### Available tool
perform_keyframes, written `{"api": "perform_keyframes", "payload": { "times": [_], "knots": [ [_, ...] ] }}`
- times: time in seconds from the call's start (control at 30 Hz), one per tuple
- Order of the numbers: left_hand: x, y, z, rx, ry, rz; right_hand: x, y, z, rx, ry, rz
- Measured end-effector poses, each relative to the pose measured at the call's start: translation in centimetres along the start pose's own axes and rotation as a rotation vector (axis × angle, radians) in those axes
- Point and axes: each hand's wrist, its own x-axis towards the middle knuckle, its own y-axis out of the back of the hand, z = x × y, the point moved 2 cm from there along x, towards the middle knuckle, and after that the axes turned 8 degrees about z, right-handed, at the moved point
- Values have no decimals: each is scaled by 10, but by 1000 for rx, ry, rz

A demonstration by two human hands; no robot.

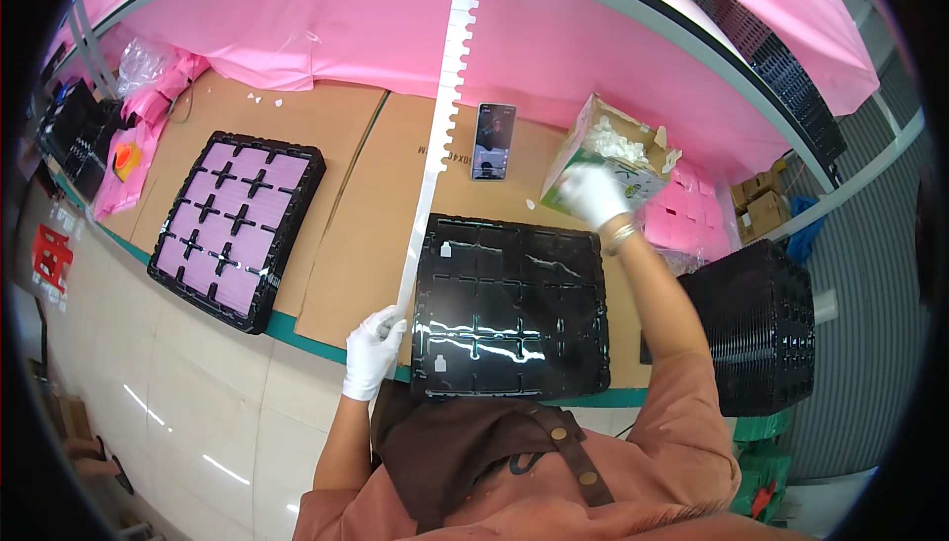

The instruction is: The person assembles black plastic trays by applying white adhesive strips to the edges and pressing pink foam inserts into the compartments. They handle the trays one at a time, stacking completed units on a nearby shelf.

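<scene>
My left hand (pixel 374 351), in a white glove, is closed on the lower end of a long white strip (pixel 432 160) with a notched right edge. The strip runs up past the table's far side. In front of me lies a glossy black plastic tray (pixel 509 309), with two small white bottle-shaped stickers (pixel 441 363) along its left side. My right hand (pixel 593 195), also gloved and blurred by motion, is beside an open green carton (pixel 565 167) filled with white scraps (pixel 618 140). Its fingers are too smeared to read.
To the left lies another black tray (pixel 316 180) with pink-purple compartments. A phone (pixel 494 141) stands behind the front tray. Stacked black trays (pixel 751 328) rise at the right, near pink wrapped sheets (pixel 685 215). A metal shelf bar (pixel 682 42) crosses overhead.
</scene>
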Motion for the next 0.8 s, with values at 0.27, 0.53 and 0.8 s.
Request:
{"api": "perform_keyframes", "payload": {
  "times": [0.27,0.53,0.8],
  "knots": [
    [-1,6,-2,-20,82,-51,-24,-127,-8,-149,-349,-97],
    [-1,4,12,26,35,-31,-20,-125,-14,-154,-346,-23],
    [0,2,3,51,45,-40,15,38,30,-258,-232,890]
  ]
}}
